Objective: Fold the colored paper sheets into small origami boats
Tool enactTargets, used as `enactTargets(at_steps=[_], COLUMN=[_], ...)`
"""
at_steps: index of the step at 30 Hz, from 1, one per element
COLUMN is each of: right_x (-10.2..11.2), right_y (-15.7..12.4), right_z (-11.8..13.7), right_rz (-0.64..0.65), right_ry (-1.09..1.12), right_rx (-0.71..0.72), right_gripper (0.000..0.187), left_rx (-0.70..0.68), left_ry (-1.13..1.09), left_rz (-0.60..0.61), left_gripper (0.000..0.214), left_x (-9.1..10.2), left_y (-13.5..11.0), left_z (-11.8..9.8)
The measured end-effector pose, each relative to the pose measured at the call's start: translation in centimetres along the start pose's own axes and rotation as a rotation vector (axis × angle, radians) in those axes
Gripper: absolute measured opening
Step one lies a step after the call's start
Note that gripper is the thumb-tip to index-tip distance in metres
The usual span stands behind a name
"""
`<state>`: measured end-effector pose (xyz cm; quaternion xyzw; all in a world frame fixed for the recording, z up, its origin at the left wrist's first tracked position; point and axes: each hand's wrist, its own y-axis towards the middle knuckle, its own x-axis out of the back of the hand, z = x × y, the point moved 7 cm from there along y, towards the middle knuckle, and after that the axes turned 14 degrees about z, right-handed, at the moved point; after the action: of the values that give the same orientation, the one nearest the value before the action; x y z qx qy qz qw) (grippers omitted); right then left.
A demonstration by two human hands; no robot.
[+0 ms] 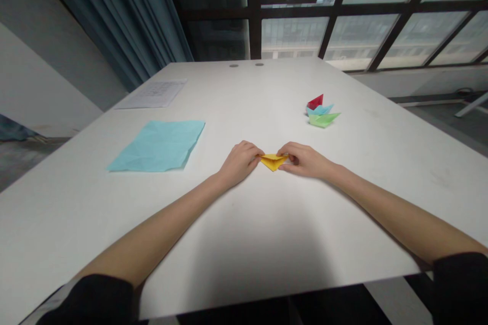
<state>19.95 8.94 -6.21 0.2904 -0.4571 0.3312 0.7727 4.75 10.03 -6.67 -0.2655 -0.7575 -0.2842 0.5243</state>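
A small piece of folded yellow paper (273,162) lies between my hands on the white table (244,244), its lower point towards me and a fold showing along its top. My left hand (241,161) pinches its left corner between thumb and fingers. On the other side, my right hand (304,159) is closed on the right corner, with the thumb low and the fingers above. The fingers partly cover both corners. Further off to the right stand three folded paper boats: a red one (315,102), a blue one (319,110) and a green one (324,120).
Light blue paper sheets (158,145) lie on the left of the table. Behind them is a printed white sheet (154,94) near the left edge. A blue curtain (125,15) and dark-framed windows (293,35) stand beyond the far end.
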Motion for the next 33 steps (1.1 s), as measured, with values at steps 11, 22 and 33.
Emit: enactTargets(at_steps=[11, 22, 33], right_x=[-0.1, 0.1, 0.1], right_y=[0.1, 0.6, 0.8], right_z=[0.6, 1.2, 0.7], right_rz=[0.012, -0.001, -0.013], right_ry=[-0.069, -0.13, -0.112], right_rx=[0.052, 0.026, -0.079], right_gripper=[0.021, 0.021, 0.013], left_rx=[-0.137, -0.083, 0.112], left_ry=[0.052, 0.06, 0.179], left_rz=[0.08, 0.117, 0.098], left_gripper=[0.027, 0.021, 0.024], left_x=[-0.2, -0.2, -0.2], left_y=[0.0, 0.2, 0.4], left_z=[-2.0, -3.4, -2.8])
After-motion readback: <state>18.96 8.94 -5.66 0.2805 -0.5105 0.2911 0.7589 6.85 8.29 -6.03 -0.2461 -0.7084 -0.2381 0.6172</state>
